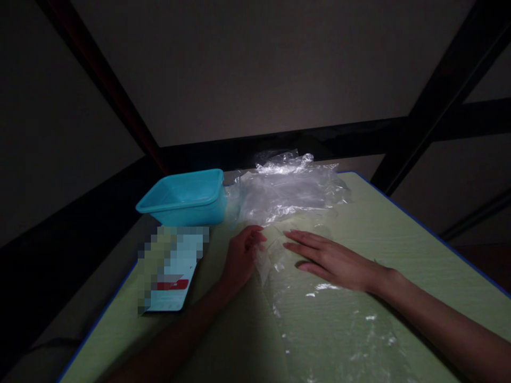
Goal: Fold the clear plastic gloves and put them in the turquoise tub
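Observation:
A clear plastic bag (331,324) lies spread over the table top, running from between my hands toward the near edge. Its far left corner is bunched up at my left hand (240,256), whose fingers are curled closed on the film. My right hand (333,260) rests palm down on the bag's far part, fingers stretched out and slightly apart. Just beyond both hands is a loose pile of crinkled clear plastic bags (291,194). The bag's outline is hard to follow against the table.
A turquoise plastic basin (189,214) stands at the far left, touching the pile's left side. In front of it lies a flat pale-blue object with a red patch (175,284), partly pixelated. The light green table (379,223) has a blue edge and stands near a wall.

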A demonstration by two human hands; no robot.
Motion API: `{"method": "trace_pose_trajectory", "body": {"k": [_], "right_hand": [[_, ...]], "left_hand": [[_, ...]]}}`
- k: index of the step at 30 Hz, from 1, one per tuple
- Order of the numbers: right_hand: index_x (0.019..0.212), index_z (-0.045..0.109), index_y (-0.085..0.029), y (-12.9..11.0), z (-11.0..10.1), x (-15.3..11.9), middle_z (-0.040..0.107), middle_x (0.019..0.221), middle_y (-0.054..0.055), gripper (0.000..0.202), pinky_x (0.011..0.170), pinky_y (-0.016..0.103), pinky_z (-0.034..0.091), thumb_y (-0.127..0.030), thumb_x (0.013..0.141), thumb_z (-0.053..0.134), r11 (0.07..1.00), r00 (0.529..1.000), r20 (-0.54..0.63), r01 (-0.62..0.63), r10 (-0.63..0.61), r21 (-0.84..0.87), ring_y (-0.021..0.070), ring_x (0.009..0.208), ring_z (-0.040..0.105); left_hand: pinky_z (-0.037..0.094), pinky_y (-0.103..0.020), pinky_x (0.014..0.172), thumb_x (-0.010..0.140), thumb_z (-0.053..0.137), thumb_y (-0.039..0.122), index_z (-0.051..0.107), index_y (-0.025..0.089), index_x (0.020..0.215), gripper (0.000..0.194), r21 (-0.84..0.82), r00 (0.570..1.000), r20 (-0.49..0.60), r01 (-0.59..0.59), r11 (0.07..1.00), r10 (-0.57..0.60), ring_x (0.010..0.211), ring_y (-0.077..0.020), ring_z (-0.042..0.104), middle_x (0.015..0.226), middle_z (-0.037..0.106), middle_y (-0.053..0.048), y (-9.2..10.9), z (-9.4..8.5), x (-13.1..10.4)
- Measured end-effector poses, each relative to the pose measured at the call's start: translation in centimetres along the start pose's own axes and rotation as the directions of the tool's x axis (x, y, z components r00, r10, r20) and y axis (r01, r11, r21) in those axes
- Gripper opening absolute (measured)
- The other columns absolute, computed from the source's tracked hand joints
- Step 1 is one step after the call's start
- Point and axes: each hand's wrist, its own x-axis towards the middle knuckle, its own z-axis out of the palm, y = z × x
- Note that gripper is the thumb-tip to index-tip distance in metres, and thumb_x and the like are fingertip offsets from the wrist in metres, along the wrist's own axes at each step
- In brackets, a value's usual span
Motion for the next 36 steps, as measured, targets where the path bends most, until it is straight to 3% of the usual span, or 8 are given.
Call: {"method": "trace_pose_trajectory", "body": {"k": [8,16,21,24,31,36], "right_hand": [[0.130,0.047,-0.015,0.2,0.3,-0.1,0.036,0.143,0.015,0.043,0.105,0.044,0.034,-0.036,0.093,0.040,1.000,0.999,-0.043,0.021,-0.020,0.021,0.0241,0.131,0.032],[0.138,0.034,-0.023,0.4,0.3,-0.1,0.024,0.148,0.010,0.048,0.107,0.045,0.028,-0.037,0.093,0.040,0.992,0.993,-0.061,0.103,-0.098,0.079,0.0217,0.136,0.019],[0.140,0.030,-0.024,0.5,0.4,-0.1,0.018,0.150,0.009,0.050,0.108,0.046,0.025,-0.036,0.093,0.040,0.988,0.991,-0.062,0.125,-0.120,0.094,0.0208,0.137,0.014],[0.140,0.029,-0.021,0.6,0.5,-0.2,0.018,0.150,0.011,0.051,0.108,0.046,0.025,-0.037,0.093,0.039,0.991,0.993,-0.045,0.110,-0.106,0.075,0.0214,0.137,0.013],[0.139,0.032,-0.019,0.8,1.0,-0.2,0.019,0.149,0.011,0.052,0.108,0.045,0.026,-0.039,0.092,0.040,0.995,0.995,-0.070,0.072,-0.067,0.069,0.0233,0.136,0.017],[0.139,0.033,-0.017,0.6,0.9,-0.2,0.022,0.148,0.011,0.052,0.109,0.045,0.025,-0.040,0.093,0.039,0.995,0.996,-0.069,0.066,-0.061,0.072,0.0230,0.136,0.018]], "left_hand": [[0.044,-0.022,0.050,0.078,0.054,0.036,0.057,0.014,0.092,0.026,-0.163,0.995,0.035,0.100,0.982,-0.095,0.053,-0.0131,0.063,0.087,0.067,-0.006,0.6,0.1,-0.1],[0.048,-0.024,0.055,0.076,0.059,0.046,0.058,0.015,0.093,0.035,-0.241,0.994,0.067,0.100,0.965,-0.086,0.057,-0.0141,0.065,0.092,0.069,-0.007,0.9,0.3,-0.1],[0.043,-0.020,0.043,0.076,0.058,0.049,0.057,0.015,0.098,0.040,-0.246,0.990,0.112,0.117,0.962,-0.092,0.048,-0.0110,0.061,0.096,0.068,-0.008,1.0,0.3,-0.2],[0.042,-0.019,0.041,0.076,0.058,0.051,0.056,0.014,0.099,0.044,-0.275,0.988,0.118,0.132,0.952,-0.102,0.053,-0.0134,0.064,0.100,0.067,-0.010,1.1,0.3,-0.3],[0.050,-0.023,0.052,0.077,0.057,0.052,0.055,0.015,0.103,0.045,-0.422,0.983,0.098,0.182,0.888,-0.155,0.074,-0.0201,0.069,0.110,0.065,-0.012,1.7,0.1,-0.2],[0.050,-0.032,0.080,0.077,0.058,0.049,0.057,0.016,0.103,0.042,-0.467,0.997,0.014,0.071,0.881,-0.073,0.097,-0.0234,0.065,0.111,0.066,-0.011,1.3,0.0,0.0]]}}
